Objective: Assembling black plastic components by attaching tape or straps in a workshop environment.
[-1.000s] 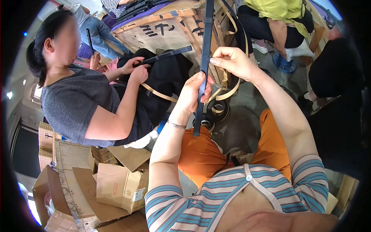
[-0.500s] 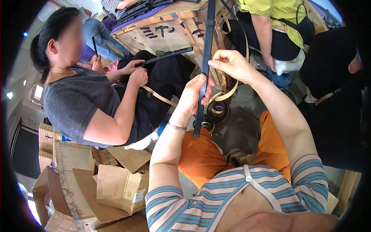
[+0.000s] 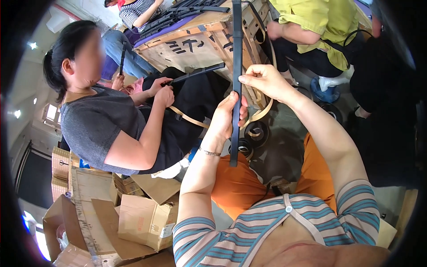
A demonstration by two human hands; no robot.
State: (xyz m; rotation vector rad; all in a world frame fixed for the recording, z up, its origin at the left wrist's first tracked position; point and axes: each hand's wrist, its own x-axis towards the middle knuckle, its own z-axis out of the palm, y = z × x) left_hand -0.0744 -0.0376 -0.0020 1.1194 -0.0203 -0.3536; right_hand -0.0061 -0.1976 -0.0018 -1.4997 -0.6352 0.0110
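Observation:
A long, flat black strap stands nearly upright in front of me, its lower end hanging over my left thigh. A band wraps across it higher up. My left hand is closed round the strap, thumb along the front and fingertips showing at its right edge. Just above, my right hand pinches at the strap's right edge with thumb and forefinger; whether something small is between those fingertips is hidden. A cream tape curves down behind my right wrist toward black rolls on the floor.
At left a seated person in grey holds another black strap. A wooden crate stands ahead, straps piled on top. Cardboard boxes lie at lower left. A person in yellow-green sits at far right.
The strap in my hands has tilted closer to upright, and the whole view has shifted slightly. My grip looks the same. The yellow-green-clad person's lowered hand has come up.

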